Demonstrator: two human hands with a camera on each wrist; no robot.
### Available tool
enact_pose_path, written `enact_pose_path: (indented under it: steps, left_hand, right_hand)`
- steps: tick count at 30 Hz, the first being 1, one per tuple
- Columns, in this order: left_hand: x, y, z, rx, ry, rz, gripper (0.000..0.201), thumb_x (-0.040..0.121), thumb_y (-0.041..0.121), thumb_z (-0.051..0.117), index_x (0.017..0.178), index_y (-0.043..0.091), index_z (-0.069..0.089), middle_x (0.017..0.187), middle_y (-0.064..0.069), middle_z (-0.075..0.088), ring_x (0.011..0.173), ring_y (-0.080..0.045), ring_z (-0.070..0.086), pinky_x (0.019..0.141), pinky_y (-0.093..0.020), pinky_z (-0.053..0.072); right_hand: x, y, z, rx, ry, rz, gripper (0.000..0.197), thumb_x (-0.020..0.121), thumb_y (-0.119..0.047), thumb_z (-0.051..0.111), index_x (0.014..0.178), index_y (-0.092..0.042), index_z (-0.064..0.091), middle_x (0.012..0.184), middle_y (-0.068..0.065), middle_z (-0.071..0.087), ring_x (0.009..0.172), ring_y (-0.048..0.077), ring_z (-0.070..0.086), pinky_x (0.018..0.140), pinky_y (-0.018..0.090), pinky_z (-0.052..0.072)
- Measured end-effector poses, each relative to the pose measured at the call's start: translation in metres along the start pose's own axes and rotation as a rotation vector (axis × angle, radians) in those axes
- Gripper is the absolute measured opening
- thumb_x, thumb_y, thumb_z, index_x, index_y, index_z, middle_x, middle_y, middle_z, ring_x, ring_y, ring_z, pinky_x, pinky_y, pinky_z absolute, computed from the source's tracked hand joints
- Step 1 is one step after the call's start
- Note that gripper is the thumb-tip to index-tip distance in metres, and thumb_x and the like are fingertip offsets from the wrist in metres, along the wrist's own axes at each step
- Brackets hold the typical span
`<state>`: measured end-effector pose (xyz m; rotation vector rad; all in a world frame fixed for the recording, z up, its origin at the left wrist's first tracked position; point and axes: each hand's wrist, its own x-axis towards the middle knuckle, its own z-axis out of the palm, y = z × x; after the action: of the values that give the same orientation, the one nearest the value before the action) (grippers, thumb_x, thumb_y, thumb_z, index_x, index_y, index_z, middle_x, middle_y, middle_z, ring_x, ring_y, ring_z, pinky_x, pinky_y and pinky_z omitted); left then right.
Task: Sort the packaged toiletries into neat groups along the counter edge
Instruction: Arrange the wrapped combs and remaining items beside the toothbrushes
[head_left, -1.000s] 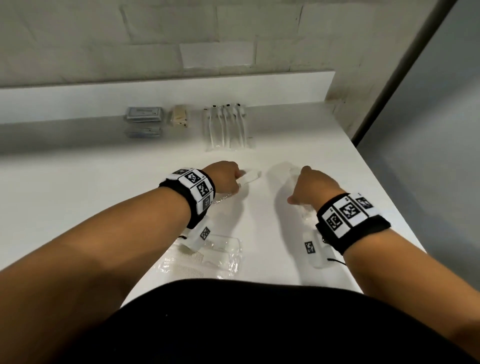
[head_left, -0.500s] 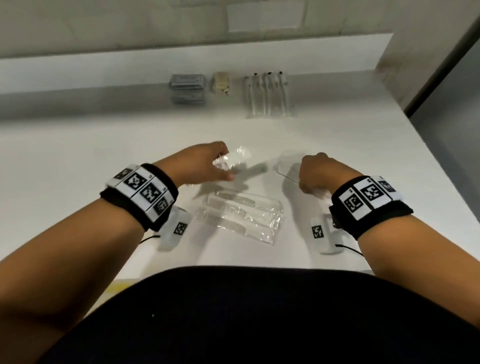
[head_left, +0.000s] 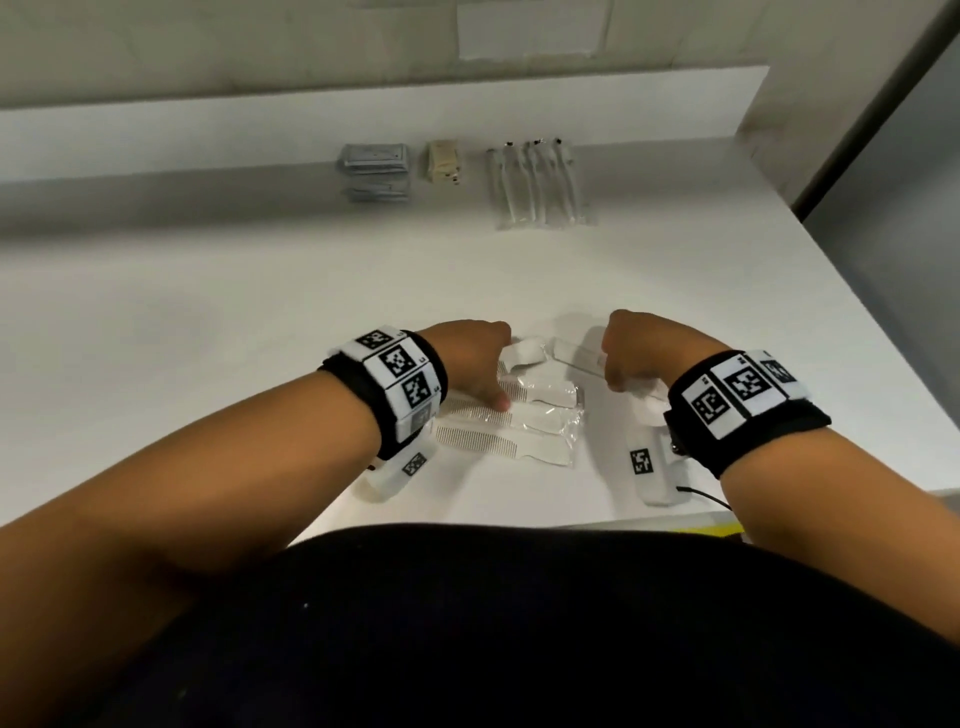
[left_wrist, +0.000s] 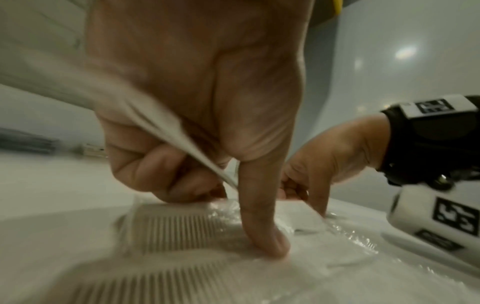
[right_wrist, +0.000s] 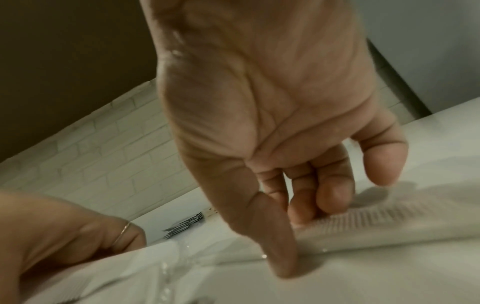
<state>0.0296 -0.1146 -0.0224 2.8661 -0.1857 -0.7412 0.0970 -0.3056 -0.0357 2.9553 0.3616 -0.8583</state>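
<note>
Several white combs in clear packets (head_left: 519, 441) lie side by side near the counter's front edge; their teeth fill the left wrist view (left_wrist: 176, 232). My left hand (head_left: 488, 374) is on this group. Its curled fingers grip one comb packet (head_left: 524, 356), seen as a white strip (left_wrist: 166, 127), while its thumb (left_wrist: 265, 242) presses on the packet beneath. Just right of it, my right hand (head_left: 618, 374) pinches another comb packet (head_left: 574, 357) between thumb and fingers (right_wrist: 311, 211), low over the counter.
Along the back ledge of the white counter (head_left: 208, 312) stand grey sachets (head_left: 374, 158), a small beige packet (head_left: 444, 161) and a row of wrapped toothbrushes (head_left: 540, 187). The counter's right edge runs diagonally close to my right wrist.
Both hands have come back toward the front edge with their packets and dropped onto the group of combs. The left thumb now presses on the group.
</note>
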Motion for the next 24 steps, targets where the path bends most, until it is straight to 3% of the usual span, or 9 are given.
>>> enact_pose_path:
  steps: [5, 9, 11, 12, 14, 15, 18, 21, 24]
  left_hand:
    - [0.003, -0.010, -0.008, 0.024, -0.039, 0.003, 0.047, 0.073, 0.046, 0.075, 0.109, 0.018, 0.061, 0.094, 0.006, 0.062, 0.087, -0.017, 0.058, 0.071, -0.029, 0.044]
    - [0.000, -0.031, -0.014, -0.196, 0.019, -0.034, 0.039, 0.077, 0.047, 0.072, 0.103, 0.020, 0.062, 0.098, 0.004, 0.064, 0.091, -0.018, 0.060, 0.081, -0.033, 0.049]
    - [-0.004, -0.041, -0.022, -0.265, 0.088, -0.040, 0.034, 0.081, 0.046, 0.069, 0.100, 0.021, 0.057, 0.095, 0.003, 0.061, 0.087, -0.018, 0.057, 0.073, -0.030, 0.043]
    - [-0.006, -0.045, -0.026, -0.298, 0.111, -0.043, 0.033, 0.081, 0.045, 0.069, 0.099, 0.020, 0.056, 0.093, 0.002, 0.061, 0.082, -0.017, 0.057, 0.067, -0.029, 0.041]
    - [-0.011, -0.049, -0.030, -0.353, 0.100, -0.049, 0.036, 0.079, 0.045, 0.072, 0.098, 0.019, 0.055, 0.088, 0.002, 0.062, 0.074, -0.014, 0.057, 0.059, -0.026, 0.039]
    - [-0.014, -0.047, -0.030, -0.354, 0.066, -0.042, 0.041, 0.076, 0.046, 0.074, 0.100, 0.019, 0.055, 0.088, 0.003, 0.061, 0.074, -0.014, 0.057, 0.059, -0.026, 0.040]
    - [-0.017, -0.033, -0.018, -0.213, -0.056, 0.022, 0.063, 0.069, 0.044, 0.080, 0.119, 0.018, 0.051, 0.103, 0.007, 0.056, 0.091, -0.018, 0.054, 0.075, -0.030, 0.044]
    - [-0.014, -0.019, 0.003, -0.004, -0.040, 0.070, 0.057, 0.067, 0.039, 0.080, 0.112, 0.018, 0.050, 0.092, 0.008, 0.053, 0.082, -0.016, 0.051, 0.062, -0.027, 0.036]
    - [-0.013, -0.017, 0.008, 0.038, -0.042, 0.052, 0.050, 0.070, 0.040, 0.079, 0.103, 0.013, 0.054, 0.081, 0.005, 0.053, 0.071, -0.014, 0.050, 0.052, -0.026, 0.032]
  right_hand:
    - [-0.011, 0.008, 0.001, 0.064, -0.045, 0.045, 0.040, 0.068, -0.015, 0.070, 0.106, -0.010, 0.061, 0.104, 0.007, 0.062, 0.091, 0.027, 0.059, 0.075, 0.030, 0.051]
    - [-0.029, 0.003, -0.003, -0.031, -0.004, 0.003, 0.035, 0.085, -0.018, 0.062, 0.118, -0.005, 0.058, 0.109, 0.011, 0.062, 0.096, 0.027, 0.058, 0.078, 0.031, 0.047]
    - [-0.045, 0.004, -0.011, 0.051, 0.087, -0.008, 0.037, 0.088, -0.015, 0.060, 0.122, -0.006, 0.053, 0.117, 0.011, 0.059, 0.098, 0.028, 0.056, 0.073, 0.028, 0.044]
    - [-0.054, 0.005, -0.014, 0.127, 0.127, -0.021, 0.036, 0.086, -0.014, 0.062, 0.121, -0.008, 0.054, 0.112, 0.008, 0.058, 0.093, 0.026, 0.056, 0.067, 0.025, 0.042]
    - [-0.070, 0.000, -0.018, 0.235, 0.102, -0.101, 0.031, 0.081, -0.015, 0.069, 0.109, -0.013, 0.057, 0.098, 0.003, 0.058, 0.077, 0.018, 0.056, 0.059, 0.025, 0.041]
    - [-0.078, -0.008, -0.016, 0.242, 0.048, -0.155, 0.034, 0.079, -0.019, 0.072, 0.109, -0.015, 0.058, 0.097, 0.001, 0.059, 0.077, 0.016, 0.056, 0.064, 0.027, 0.044]
    - [-0.094, -0.038, 0.005, 0.121, -0.060, -0.281, 0.058, 0.072, -0.028, 0.079, 0.123, -0.019, 0.054, 0.112, -0.001, 0.059, 0.094, 0.018, 0.053, 0.075, 0.029, 0.041]
    - [-0.093, -0.061, 0.032, 0.004, -0.004, -0.282, 0.065, 0.073, -0.030, 0.079, 0.128, -0.019, 0.047, 0.121, 0.002, 0.059, 0.098, 0.020, 0.054, 0.073, 0.029, 0.039]
    - [-0.086, -0.067, 0.040, -0.031, 0.030, -0.234, 0.060, 0.071, -0.029, 0.081, 0.123, -0.017, 0.054, 0.127, 0.002, 0.054, 0.105, 0.024, 0.057, 0.075, 0.031, 0.043]
